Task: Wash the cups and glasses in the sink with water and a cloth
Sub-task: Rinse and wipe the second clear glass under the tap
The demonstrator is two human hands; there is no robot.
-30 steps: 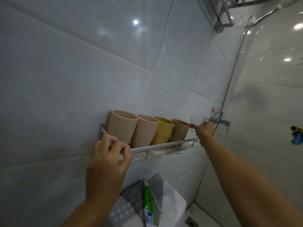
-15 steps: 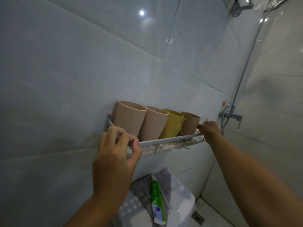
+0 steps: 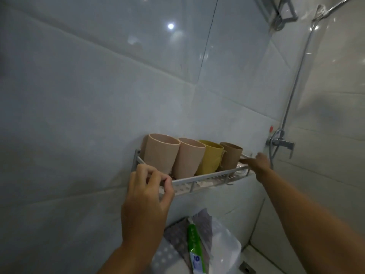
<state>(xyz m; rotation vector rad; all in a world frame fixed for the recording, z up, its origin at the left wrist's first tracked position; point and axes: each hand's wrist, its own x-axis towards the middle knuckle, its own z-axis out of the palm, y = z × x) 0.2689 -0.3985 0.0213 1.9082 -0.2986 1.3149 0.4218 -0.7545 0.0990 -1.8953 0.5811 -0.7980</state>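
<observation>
You're looking at glossy tiled walls [image 3: 98, 95] throwing back ceiling lights. On the matt, perforated metal shelf [image 3: 207, 177], four matt plastic-looking cups [image 3: 160, 153]. Far right, a shiny chrome tap [image 3: 280, 143]. Near you, a glossy green tube [image 3: 194, 246] on dotted cloth [image 3: 173, 236].

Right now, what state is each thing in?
Left hand: grips shelf rail.
Right hand: fingers straight, at brown cup.
Shelf: wall-mounted, holds four cups.
Two pink cups: upright.
Yellow cup: upright.
Brown cup: upright.
Green tube: lying flat below.
</observation>
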